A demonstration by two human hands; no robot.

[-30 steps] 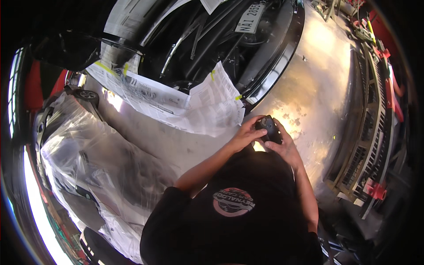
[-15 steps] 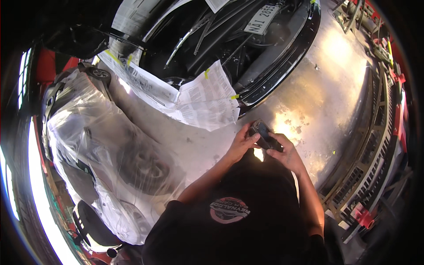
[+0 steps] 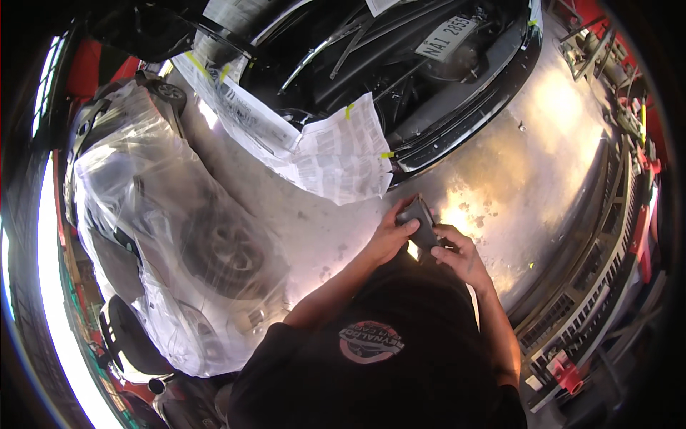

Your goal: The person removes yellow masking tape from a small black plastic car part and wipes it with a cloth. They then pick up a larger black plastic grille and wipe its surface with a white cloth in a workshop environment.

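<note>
Both hands meet in front of the person's chest, over the bright concrete floor (image 3: 543, 186), around a small dark block (image 3: 420, 223) that looks like a folded sanding pad, though I cannot tell for sure. The left hand (image 3: 389, 236) wraps it from the near side, fingers curled close and the thumb pressed flat across its face. The right hand (image 3: 457, 254) holds the lower end, its fingers (image 3: 441, 252) bent narrow and pinching the edge; the two hands almost touch. The block tilts, its upper end pointing toward the black car (image 3: 400, 64) just ahead. That car's panels are masked with sheets of newspaper (image 3: 336, 154) held down by bits of yellow tape (image 3: 386, 154), and the paper hangs just beyond the hands. To the left stands a second vehicle wrapped in clear plastic (image 3: 157, 236), a wheel showing dimly through it. On the right, well apart, runs a metal rack (image 3: 600, 286) with red parts. The person's black shirt (image 3: 371, 357) hides the lower arms' near ends.
</note>
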